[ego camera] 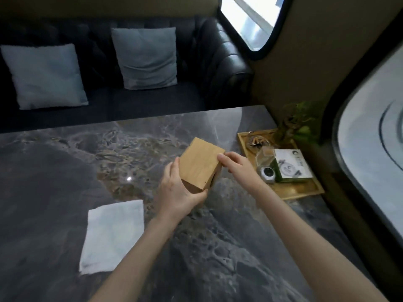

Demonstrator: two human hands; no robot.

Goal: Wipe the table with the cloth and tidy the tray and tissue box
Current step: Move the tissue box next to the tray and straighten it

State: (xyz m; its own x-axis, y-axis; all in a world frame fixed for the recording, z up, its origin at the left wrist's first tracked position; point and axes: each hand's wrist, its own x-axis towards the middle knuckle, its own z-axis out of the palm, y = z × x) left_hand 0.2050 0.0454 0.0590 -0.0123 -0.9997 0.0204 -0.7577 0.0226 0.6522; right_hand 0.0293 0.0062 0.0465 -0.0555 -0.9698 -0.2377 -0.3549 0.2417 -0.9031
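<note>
A wooden tissue box (pixel 200 163) is held tilted just above the dark marble table (pixel 65 162), near its middle. My left hand (pixel 176 190) grips the box's near end from below and the side. My right hand (pixel 236 163) touches the box's right edge with its fingertips. A white cloth (pixel 113 235) lies flat on the table to the left of my left forearm. A wooden tray (pixel 298 190) sits at the table's right edge, beside the wall, holding a white card, a small clear bottle, a round metal item and a glass dish.
A small green plant (pixel 294 125) stands at the tray's far corner. A black sofa (pixel 207 62) with two grey cushions (pixel 148 57) runs along the table's far side. Curved windows (pixel 375 162) line the wall on the right.
</note>
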